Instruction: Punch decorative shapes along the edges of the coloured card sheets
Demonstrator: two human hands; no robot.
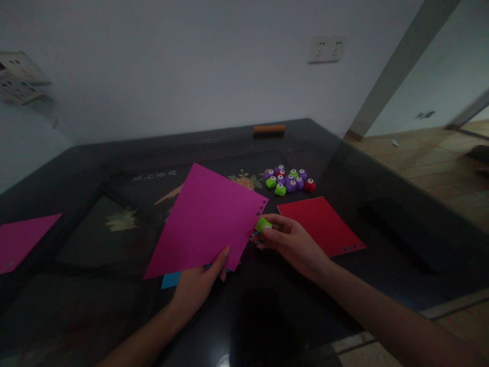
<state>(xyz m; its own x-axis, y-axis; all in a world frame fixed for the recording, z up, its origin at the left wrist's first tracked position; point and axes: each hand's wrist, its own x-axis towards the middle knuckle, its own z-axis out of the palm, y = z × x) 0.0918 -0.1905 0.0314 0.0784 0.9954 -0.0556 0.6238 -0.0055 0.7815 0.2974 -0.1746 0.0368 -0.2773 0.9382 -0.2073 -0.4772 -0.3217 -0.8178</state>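
Note:
A magenta sheet of paper point(210, 219) is tilted above the dark table, its lower edge pinched between the thumb and fingers of my left hand point(200, 280). Several small cut-out holes run along its right edge near the upper right corner. My right hand point(288, 239) is closed around a small green paper punch point(263, 225), which sits at that same edge just below the holes. Whether the paper is inside the punch's slot I cannot tell. Part of a blue sheet point(170, 280) shows beneath the magenta one.
Several purple, green and red punches with eye shapes point(291, 183) are clustered at the back right. A red sheet point(323, 224) with holes along its near edge lies right of my hand. Another magenta sheet point(26, 237) is at far left. An orange-brown cylinder point(269, 129) lies by the wall.

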